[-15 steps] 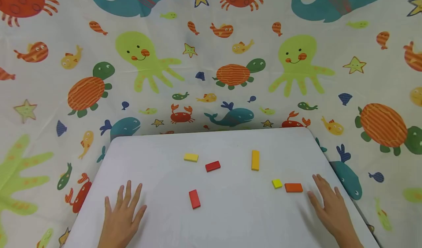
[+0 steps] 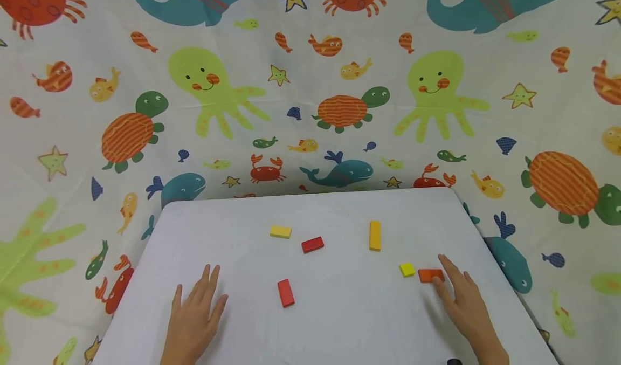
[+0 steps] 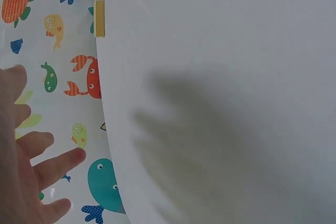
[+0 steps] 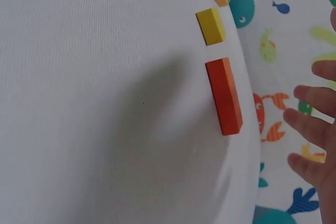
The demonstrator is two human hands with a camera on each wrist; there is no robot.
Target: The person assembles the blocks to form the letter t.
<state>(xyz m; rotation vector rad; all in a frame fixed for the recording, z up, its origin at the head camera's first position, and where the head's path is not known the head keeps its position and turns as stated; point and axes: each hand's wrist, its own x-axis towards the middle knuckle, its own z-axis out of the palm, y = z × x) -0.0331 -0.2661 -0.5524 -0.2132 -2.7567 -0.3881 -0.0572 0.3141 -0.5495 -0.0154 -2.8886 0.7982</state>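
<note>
Reaching across the white table (image 2: 339, 327) with fingers spread and straight, right hand (image 2: 461, 300) arriving at the orange block (image 2: 429, 275), index fingertip touching or nearly touching its right end, nothing gripped; lying flat near the table's right edge, the orange block sitting just beside a small yellow cube (image 2: 407, 269); resting palm-down at the near left, left hand (image 2: 196, 314) with fingers straight and loosely apart, holding nothing; scattered apart further back, a yellow block (image 2: 281, 232), two red blocks (image 2: 312, 244) (image 2: 285, 293) and an upright-lying yellow-orange bar (image 2: 375, 235); hanging behind, a sea-creature cloth (image 2: 310, 84).
</note>
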